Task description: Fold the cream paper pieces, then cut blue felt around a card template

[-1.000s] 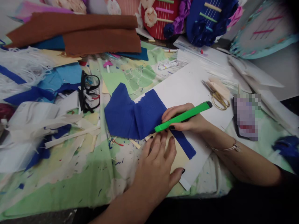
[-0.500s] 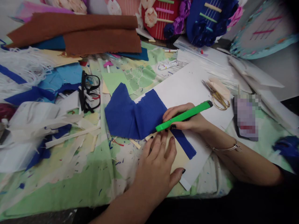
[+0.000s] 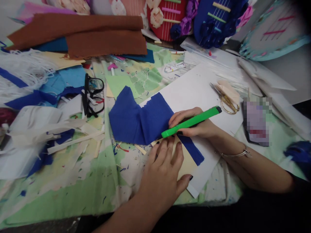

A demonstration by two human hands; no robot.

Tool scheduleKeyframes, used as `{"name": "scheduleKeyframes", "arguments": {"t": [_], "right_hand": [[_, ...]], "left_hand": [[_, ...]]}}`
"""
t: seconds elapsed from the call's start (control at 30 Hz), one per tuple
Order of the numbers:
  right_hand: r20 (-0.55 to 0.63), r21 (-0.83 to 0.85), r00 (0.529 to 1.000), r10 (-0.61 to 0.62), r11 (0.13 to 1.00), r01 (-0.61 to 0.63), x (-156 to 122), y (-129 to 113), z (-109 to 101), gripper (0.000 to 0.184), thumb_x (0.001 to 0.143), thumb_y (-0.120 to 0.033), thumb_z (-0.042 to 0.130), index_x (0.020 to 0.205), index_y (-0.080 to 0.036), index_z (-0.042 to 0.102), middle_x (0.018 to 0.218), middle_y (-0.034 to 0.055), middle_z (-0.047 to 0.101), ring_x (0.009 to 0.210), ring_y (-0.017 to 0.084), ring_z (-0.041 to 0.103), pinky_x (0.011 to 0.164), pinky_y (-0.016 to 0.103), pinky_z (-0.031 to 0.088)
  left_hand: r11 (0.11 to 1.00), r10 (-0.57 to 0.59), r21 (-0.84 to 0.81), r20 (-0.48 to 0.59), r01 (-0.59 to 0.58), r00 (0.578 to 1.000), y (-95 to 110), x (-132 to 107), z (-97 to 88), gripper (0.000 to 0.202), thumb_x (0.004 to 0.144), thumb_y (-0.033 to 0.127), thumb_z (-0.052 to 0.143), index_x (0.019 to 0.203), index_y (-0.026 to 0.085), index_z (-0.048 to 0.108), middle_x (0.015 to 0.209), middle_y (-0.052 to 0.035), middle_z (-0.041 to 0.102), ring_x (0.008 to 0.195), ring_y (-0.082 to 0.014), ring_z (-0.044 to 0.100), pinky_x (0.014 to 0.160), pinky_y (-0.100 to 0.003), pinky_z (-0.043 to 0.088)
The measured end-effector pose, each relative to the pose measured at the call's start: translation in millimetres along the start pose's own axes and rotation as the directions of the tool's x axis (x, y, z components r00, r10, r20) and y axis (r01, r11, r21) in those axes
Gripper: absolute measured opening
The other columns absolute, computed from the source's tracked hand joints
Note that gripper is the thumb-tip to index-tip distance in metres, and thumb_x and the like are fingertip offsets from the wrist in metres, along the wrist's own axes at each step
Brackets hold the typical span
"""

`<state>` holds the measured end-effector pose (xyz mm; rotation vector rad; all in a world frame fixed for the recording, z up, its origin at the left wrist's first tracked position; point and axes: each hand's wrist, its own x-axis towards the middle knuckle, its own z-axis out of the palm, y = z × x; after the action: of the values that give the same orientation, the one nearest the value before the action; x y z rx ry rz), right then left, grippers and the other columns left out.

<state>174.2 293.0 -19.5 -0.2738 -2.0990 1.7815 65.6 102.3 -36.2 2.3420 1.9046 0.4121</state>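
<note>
My right hand (image 3: 194, 124) is closed around a green utility knife (image 3: 189, 122), its front end pointing down and left at the lower edge of a blue crepe paper piece (image 3: 155, 118). The blade tip is too small to make out clearly. Fingers spread, my left hand (image 3: 165, 161) lies flat on a cream card (image 3: 187, 155) just below the knife. A narrow blue strip (image 3: 193, 152) runs along the card's right side. Beneath these lies a large white sheet (image 3: 194, 84).
Gold-handled scissors (image 3: 227, 102) lie right of the white sheet, near a blurred-out object (image 3: 257, 123). Black glasses (image 3: 93, 95) and paper scraps (image 3: 75, 136) are on the left. Brown crepe paper (image 3: 104, 35) and decorated guitar shapes, one red (image 3: 167, 19), stand at the back.
The rear end of the utility knife has dipped very slightly in my right hand. My left hand and the blue paper look unmoved.
</note>
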Motion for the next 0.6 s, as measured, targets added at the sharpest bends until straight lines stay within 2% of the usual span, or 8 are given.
{"name": "scheduleKeyframes", "arguments": {"t": [0.6], "right_hand": [[-0.028, -0.033, 0.999, 0.019, 0.999, -0.02, -2.7, 0.3, -4.8, 0.019, 0.073, -0.023, 0.073, 0.089, -0.012, 0.071, 0.089, 0.0085, 0.07, 0.081, 0.016, 0.064, 0.072, 0.027, 0.052]], "left_hand": [[1.0, -0.001, 0.006, -0.03, 0.001, 1.0, -0.1, 0.4, 0.4, 0.066, 0.089, 0.055, 0.04, 0.138, 0.011, 0.04, 0.147, -0.0171, 0.035, 0.136, -0.0313, 0.031, 0.109, -0.046, 0.025]]}}
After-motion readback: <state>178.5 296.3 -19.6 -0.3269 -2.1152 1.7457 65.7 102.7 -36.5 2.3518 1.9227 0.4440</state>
